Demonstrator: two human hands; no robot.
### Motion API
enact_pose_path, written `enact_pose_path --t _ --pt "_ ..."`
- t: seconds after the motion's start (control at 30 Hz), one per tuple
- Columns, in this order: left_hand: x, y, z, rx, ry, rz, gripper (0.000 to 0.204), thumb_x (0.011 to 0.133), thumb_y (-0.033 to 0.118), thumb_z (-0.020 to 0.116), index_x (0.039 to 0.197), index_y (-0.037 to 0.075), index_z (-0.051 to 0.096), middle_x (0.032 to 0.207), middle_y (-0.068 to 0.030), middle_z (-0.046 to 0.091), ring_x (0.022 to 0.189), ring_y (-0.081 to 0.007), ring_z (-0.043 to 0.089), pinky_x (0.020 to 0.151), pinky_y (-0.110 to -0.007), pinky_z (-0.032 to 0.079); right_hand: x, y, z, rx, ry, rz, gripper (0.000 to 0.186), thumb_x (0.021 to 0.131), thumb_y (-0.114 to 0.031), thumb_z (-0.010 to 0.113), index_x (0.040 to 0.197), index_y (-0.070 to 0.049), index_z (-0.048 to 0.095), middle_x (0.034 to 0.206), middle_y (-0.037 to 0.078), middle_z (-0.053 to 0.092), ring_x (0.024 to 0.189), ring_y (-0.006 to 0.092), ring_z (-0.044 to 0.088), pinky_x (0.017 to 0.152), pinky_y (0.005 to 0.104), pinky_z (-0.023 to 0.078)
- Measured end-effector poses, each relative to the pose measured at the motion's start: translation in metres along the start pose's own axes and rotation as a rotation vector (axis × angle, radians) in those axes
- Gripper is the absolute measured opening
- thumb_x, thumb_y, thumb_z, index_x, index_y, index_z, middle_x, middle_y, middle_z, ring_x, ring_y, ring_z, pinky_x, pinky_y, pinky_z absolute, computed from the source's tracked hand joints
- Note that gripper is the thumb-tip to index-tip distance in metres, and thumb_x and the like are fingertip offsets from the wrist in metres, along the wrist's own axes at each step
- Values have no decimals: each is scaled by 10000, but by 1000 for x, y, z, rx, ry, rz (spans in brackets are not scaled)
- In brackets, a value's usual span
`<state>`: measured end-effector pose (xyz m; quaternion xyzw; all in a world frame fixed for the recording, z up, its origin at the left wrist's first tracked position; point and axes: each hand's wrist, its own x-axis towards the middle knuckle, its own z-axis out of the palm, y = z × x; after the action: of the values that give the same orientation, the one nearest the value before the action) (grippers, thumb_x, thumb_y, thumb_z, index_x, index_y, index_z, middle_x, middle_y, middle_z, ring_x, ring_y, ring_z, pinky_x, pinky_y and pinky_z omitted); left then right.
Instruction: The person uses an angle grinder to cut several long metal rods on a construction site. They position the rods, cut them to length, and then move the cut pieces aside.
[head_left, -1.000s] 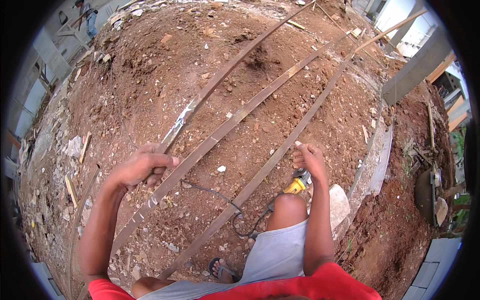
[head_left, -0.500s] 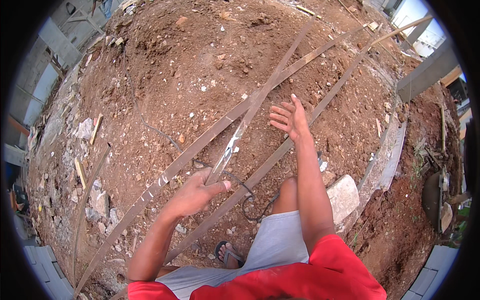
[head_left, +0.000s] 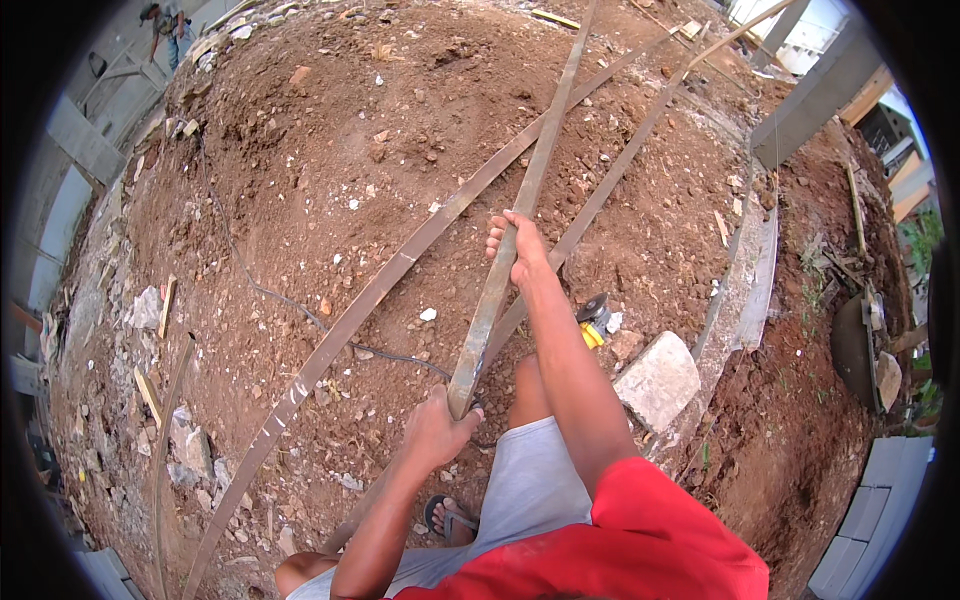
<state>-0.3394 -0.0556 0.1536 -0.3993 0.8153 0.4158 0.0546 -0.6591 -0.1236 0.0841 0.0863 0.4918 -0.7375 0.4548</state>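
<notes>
A long, straight metal bar (head_left: 492, 305), brownish grey and narrow, slants away from me over the ground. Its near end is wrapped by my left hand (head_left: 437, 432), low in the view. Farther up the same bar, my right hand (head_left: 527, 250) has its fingers closed round it. To the left a second long bar (head_left: 400, 265) with white marks lies on the soil and passes beneath the held one. Another bar (head_left: 612, 185) runs along the right, partly hidden behind my right forearm.
A yellow and dark power tool with a round disc (head_left: 594, 318) lies by a pale stone block (head_left: 658, 380) right of my knee. A dark cable (head_left: 255, 285) crosses the rubbly soil. A grey post (head_left: 815, 110) stands at right; another person (head_left: 168, 30) is far left.
My right hand, open in the air before, has closed round the bar. The held bar has turned and lost its bright glare. The power tool has come into view beside my right arm.
</notes>
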Motion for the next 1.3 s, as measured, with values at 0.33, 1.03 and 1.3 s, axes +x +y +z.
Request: enact_pose_path --t 0.33,1.03,1.3 --pt "3 6 35 -166 170 -39 371 826 256 776 1004 -52 671 927 -324 714 938 -494 709 840 -533 556 -3 5 -11 33 29 -9 244 994 -316 683 944 -105 573 667 36 553 495 168 530 430 335 450" --pt "1 -24 2 -29 254 -52 391 834 289 793 1014 -31 658 829 -303 707 816 -493 706 767 -546 554 -28 14 18 102 -60 -8 250 1004 -313 661 890 -158 502 646 -19 489 512 130 471 479 315 432" --pt "-1 -32 -21 49 281 -40 410 809 307 812 1026 -6 662 800 -286 699 785 -479 701 749 -537 547 -37 12 26 190 -90 -8 253 1019 -299 633 855 -159 500 632 -27 471 513 126 465 479 313 425"
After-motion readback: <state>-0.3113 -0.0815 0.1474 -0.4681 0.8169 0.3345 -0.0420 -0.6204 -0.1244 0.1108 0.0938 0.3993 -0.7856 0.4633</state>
